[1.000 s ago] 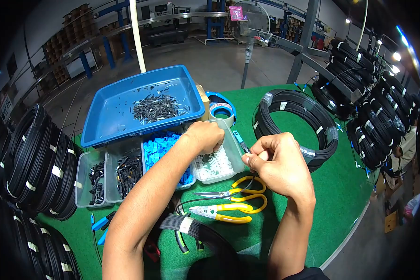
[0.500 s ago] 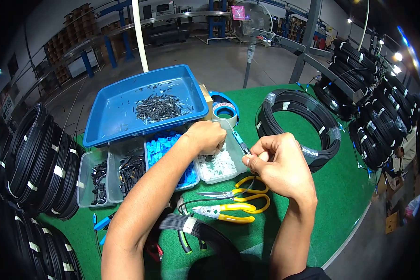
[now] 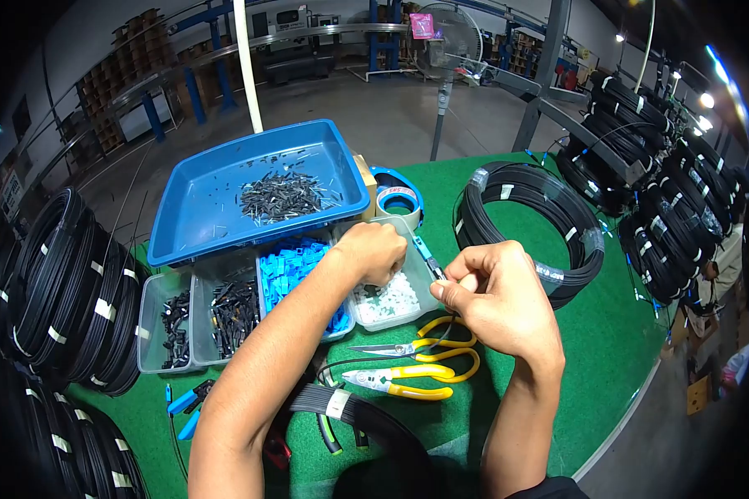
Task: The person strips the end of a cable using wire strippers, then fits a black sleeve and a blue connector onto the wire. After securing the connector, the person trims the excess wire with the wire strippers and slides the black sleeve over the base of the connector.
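Note:
My left hand is over the clear bin of small white pieces, its fingers curled down; whatever its fingertips hold is hidden. To the right, my right hand pinches a connector with a light-blue tip and a dark body, pointing up and left beside the bin's rim. A thin black cable runs from that hand down past the scissors. Below them lie yellow-handled strippers. Left of the white pieces is a bin of blue parts.
A blue tray with black bits stands behind the bins. Two bins of black parts sit at left. Tape and a black cable coil lie farther back. More coils stand at left and right.
My left hand stays over the white pieces with its fingers shifting slightly. My right hand keeps its pinch on the connector, almost unmoved. The view has shifted a little.

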Available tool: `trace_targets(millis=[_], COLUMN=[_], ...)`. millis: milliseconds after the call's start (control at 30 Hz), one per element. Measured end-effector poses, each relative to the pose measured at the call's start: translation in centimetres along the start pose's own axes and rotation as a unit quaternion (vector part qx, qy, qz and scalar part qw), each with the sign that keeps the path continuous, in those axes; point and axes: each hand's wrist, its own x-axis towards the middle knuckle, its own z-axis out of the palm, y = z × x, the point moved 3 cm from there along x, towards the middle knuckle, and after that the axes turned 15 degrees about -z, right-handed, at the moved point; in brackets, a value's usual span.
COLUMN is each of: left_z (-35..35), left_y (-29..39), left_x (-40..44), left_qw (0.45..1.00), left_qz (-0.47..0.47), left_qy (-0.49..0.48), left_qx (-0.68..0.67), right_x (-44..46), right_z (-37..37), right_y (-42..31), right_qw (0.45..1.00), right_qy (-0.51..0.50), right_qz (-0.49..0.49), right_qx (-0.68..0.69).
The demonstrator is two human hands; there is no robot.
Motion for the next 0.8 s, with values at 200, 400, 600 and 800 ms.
trace_targets(millis=[200, 400, 600, 800], left_z=[0.3, 0.0, -4.1, -10.0], left_y=[-0.3, -0.2, 0.5, -0.4], left_x=[0.4, -0.2, -5.3, -18.4], left_qw=[1.0, 1.0, 0.987, 0.927], left_qz=[0.005, 0.0, 0.022, -0.069], left_qy=[-0.009, 0.018, 0.063, 0.105], left_qx=[0.018, -0.014, -0.146, -0.354], right_x=[0.1, 0.0, -0.3, -2.8], right_z=[0.3, 0.3, 0.1, 0.1], right_y=[0.0, -0.1, -1.2, -6.5], right_qw=[1.0, 1.0, 0.999, 0.957], right_qy=[-0.009, -0.002, 0.007, 0.013], right_qz=[-0.001, -0.006, -0.049, -0.27], right_qx=[-0.003, 0.004, 0.014, 0.103])
